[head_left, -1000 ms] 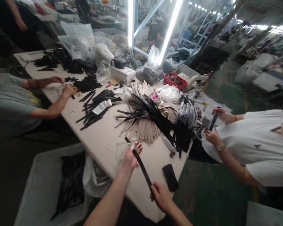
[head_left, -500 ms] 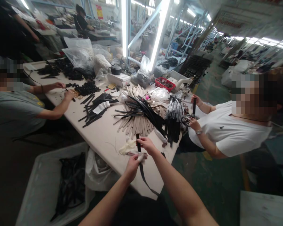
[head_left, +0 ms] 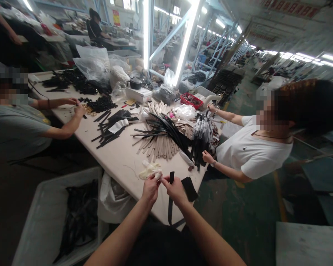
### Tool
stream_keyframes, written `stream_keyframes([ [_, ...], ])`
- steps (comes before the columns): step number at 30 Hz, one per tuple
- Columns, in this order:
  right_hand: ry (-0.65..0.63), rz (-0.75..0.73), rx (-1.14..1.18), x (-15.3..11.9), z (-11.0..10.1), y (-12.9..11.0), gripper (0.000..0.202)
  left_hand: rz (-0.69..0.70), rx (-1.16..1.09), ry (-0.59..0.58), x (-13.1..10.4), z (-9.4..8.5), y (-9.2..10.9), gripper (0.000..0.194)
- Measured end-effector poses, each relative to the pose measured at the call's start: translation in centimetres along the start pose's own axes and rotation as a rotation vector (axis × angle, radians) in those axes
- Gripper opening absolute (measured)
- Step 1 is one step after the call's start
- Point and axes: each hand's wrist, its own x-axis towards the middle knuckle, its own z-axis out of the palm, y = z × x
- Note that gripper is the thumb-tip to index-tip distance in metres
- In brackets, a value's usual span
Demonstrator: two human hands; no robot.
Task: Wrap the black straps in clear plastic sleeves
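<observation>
My left hand (head_left: 150, 189) is closed on a small wad of white cloth (head_left: 157, 175) above the front of the table. Close beside it, my right hand (head_left: 176, 190) grips a black strap (head_left: 171, 177), whose end sticks up past the fingers. The strap's lower part hangs below that hand toward the table edge. My right fingertips meet the white wad, and whether they pinch it too I cannot tell. Behind my hands lies a crumpled pale yellow cloth (head_left: 147, 170). A black rectangular piece (head_left: 189, 189) rests right of my right wrist.
Beige strips (head_left: 158, 147) and black straps (head_left: 172, 129) are heaped mid-table (head_left: 119, 162). A co-worker in white (head_left: 255, 147) stands at the right, another in grey (head_left: 22, 125) at the left. A white bin (head_left: 39, 207) with black pieces sits lower left. A red basket (head_left: 191, 99) stands farther back.
My hands have come together, and the strap in my right hand has moved right and nearer me. The co-worker at the right has spread both hands apart, one reaching farther back.
</observation>
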Motion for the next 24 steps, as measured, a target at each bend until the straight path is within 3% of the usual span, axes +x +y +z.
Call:
stream_keyframes([
  [3,0.046,0.009,0.030,0.3,-0.1,0.0,0.032,-0.038,-0.022,-0.038,-0.7,0.2,0.1,0.027],
  [7,0.040,0.116,0.079,0.5,-0.7,0.4,0.038,-0.215,0.089,-0.205,-1.7,-0.5,0.4,0.030],
  [9,0.015,0.145,0.101,0.5,-0.7,0.4,0.040,-0.192,0.176,-0.231,-1.9,-1.0,0.4,0.028],
  [13,-0.105,0.251,0.216,-0.2,-0.5,-0.2,0.042,-0.121,0.121,-0.091,-1.2,-1.5,0.4,0.025],
  [17,-0.239,0.282,0.319,-1.6,-0.5,-0.4,0.034,-0.157,0.004,0.050,-0.1,-1.0,0.7,0.024],
  [24,-0.209,0.208,0.168,-1.6,0.5,0.0,0.028,-0.160,0.014,-0.007,-0.3,0.4,1.0,0.030],
])
